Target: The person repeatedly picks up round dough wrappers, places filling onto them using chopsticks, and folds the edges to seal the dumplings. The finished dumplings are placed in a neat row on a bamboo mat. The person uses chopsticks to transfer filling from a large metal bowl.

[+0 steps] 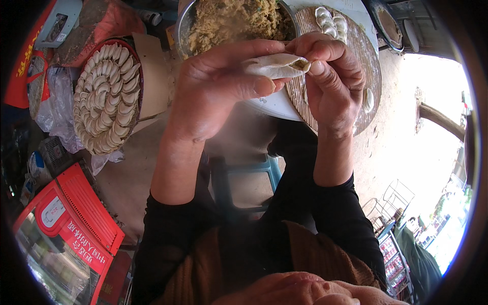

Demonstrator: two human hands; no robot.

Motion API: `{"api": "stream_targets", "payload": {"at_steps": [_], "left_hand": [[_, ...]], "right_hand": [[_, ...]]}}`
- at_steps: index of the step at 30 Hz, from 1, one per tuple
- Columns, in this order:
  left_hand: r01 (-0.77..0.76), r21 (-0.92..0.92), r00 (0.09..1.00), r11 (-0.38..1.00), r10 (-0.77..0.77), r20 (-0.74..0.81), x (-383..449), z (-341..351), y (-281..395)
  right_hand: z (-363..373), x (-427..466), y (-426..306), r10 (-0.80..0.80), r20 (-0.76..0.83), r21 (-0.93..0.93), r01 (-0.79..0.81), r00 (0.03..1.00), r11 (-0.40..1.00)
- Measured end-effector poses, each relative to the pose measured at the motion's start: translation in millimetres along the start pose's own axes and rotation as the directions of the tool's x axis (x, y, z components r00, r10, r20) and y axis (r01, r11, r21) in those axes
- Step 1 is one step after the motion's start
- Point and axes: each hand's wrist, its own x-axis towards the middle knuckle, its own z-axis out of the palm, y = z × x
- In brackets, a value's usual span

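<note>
A partly folded dumpling (272, 66) lies between my two hands, with some filling showing at its right end. My left hand (217, 76) cradles it, thumb on the near side and fingers behind. With thumb and forefinger, my right hand (333, 74) pinches the dough edge at that right end. Just beyond the hands stands a metal bowl (178, 32) heaped with minced filling (232, 21). Under and beyond my right hand is a round wooden board (368, 61) dusted with flour. Several finished-looking dumplings or dough pieces (331, 24) sit at its far side, another piece (368, 100) near its right edge.
To the left, a round tray (141, 76) holds rings of folded dumplings (103, 91) beside a cardboard sheet (154, 76). A blue plastic stool (274, 173) stands below, between my arms. A red display cabinet (87, 213) is at lower left, a wire rack (396, 196) at lower right.
</note>
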Motion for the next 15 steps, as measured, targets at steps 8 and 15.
{"api": "stream_targets", "payload": {"at_steps": [8,15], "left_hand": [[0.029,0.055,0.999,0.998,-0.027,-0.030,-0.2,1.3,0.4],[0.060,0.146,0.997,0.988,-0.051,-0.062,-1.4,5.7,2.9]], "right_hand": [[3.5,13.7,-5.2,-0.259,0.049,-0.435,0.254,0.965,0.864],[-3.4,10.6,-2.7,-0.311,0.161,-0.614,0.341,0.937,0.712]]}}
